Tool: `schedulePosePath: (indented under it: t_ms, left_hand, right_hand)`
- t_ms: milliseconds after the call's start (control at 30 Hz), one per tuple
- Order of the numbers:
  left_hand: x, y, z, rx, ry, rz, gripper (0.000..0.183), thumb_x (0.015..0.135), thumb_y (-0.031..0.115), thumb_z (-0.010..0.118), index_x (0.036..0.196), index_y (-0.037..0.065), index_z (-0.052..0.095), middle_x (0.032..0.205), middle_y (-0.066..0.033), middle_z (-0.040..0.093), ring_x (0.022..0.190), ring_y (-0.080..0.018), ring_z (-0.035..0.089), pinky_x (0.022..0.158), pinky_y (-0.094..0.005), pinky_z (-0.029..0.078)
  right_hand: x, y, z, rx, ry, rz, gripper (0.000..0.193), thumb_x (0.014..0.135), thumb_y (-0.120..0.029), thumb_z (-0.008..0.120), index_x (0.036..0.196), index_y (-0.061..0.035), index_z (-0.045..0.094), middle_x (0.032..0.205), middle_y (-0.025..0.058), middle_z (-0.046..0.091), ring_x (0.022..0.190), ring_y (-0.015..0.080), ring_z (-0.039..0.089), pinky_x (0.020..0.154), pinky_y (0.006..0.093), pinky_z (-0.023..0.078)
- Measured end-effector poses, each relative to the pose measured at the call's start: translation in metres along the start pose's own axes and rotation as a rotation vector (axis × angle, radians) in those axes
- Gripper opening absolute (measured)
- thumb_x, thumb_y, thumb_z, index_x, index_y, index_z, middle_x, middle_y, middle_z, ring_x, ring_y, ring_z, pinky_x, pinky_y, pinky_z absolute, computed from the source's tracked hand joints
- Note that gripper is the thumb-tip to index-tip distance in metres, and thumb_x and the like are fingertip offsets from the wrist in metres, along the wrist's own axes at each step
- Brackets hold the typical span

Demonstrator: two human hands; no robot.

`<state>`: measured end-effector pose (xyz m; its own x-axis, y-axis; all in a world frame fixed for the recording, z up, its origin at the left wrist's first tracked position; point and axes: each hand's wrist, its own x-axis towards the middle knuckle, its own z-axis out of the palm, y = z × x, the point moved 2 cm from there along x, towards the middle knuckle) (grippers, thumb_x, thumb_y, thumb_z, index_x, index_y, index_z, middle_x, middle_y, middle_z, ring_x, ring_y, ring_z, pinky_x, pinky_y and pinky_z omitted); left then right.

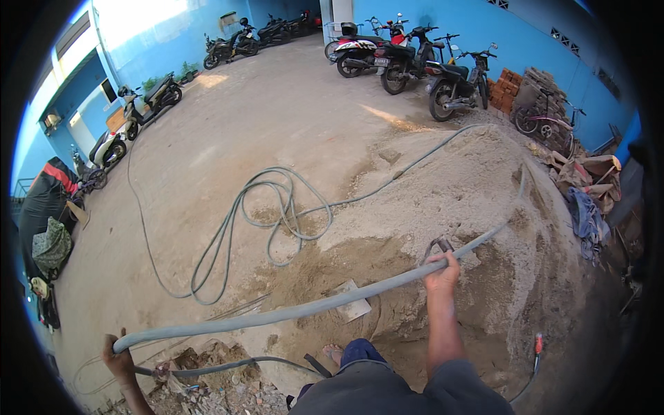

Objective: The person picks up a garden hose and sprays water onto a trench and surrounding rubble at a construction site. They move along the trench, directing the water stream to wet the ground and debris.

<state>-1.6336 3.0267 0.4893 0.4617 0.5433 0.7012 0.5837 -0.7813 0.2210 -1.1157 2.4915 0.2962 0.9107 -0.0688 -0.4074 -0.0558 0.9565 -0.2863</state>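
Note:
A thick grey-green hose [290, 312] stretches across in front of me, lifted off the ground between my two hands. At the far left my left hand [117, 358] is closed around it where it bends back. My right hand [443, 275] grips it at right of centre, over the sand. Just beyond the right fingers shows a dark loop-shaped handle [437, 247]; whether those fingers touch it I cannot tell. Below the hose, a flat grey plate-like piece [353, 301] lies on the sand. To the right, the hose runs up onto the sand pile [477, 173].
Loose hose coils [277, 207] lie on the concrete ahead. Broken rubble [214, 387] is at lower left, with my foot [333, 354] nearby. A red-tipped hose end [538, 344] is at lower right. Parked motorcycles [456, 83], bricks [507, 90] and a bicycle [550, 124] stand farther back.

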Motion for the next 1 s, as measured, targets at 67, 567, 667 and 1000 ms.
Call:
schedulePosePath:
  t_ms: [67,567,667,1000]
  left_hand:
    - [0.009,-0.091,0.014,-0.082,0.115,0.081,0.039,0.089,0.003,0.061,0.065,0.004,0.031,0.062,-0.0004,0.019,0.057,-0.0089,0.023,0.053,-0.0212,0.036]
    - [-0.17,-0.269,0.101,0.382,-0.082,-1.016,0.037,0.087,0.029,0.063,0.066,0.001,0.052,0.058,-0.0195,0.05,0.052,-0.0321,0.042,0.054,-0.0421,0.038]
    - [-0.165,-0.285,0.081,0.491,0.028,-1.12,0.033,0.086,0.028,0.063,0.07,0.001,0.055,0.063,-0.0209,0.053,0.055,-0.0353,0.047,0.055,-0.0424,0.039]
    - [-0.095,-0.248,-0.033,0.96,0.249,-1.475,0.025,0.08,0.028,0.069,0.076,0.003,0.063,0.069,-0.021,0.06,0.068,-0.0387,0.06,0.062,-0.0438,0.045]
  right_hand:
    - [0.061,-0.063,-0.001,-0.14,0.172,-0.186,0.023,0.089,-0.018,0.057,0.102,-0.0031,0.045,0.081,0.0085,0.052,0.06,0.0151,0.051,0.05,0.0268,0.046]
    - [0.161,0.333,0.376,-0.608,-0.47,-0.078,0.017,0.097,-0.02,0.048,0.085,-0.0085,0.042,0.065,0.0,0.041,0.047,0.0097,0.038,0.038,0.0236,0.034]
    - [0.122,0.52,0.439,-0.804,-0.59,0.048,0.015,0.095,-0.019,0.052,0.089,-0.0083,0.043,0.072,0.0027,0.045,0.053,0.0112,0.042,0.041,0.0239,0.038]
    - [-0.186,1.023,0.608,-0.487,-1.478,0.916,0.019,0.099,-0.015,0.045,0.096,0.0046,0.043,0.086,0.0127,0.048,0.079,0.0225,0.049,0.076,0.0363,0.048]
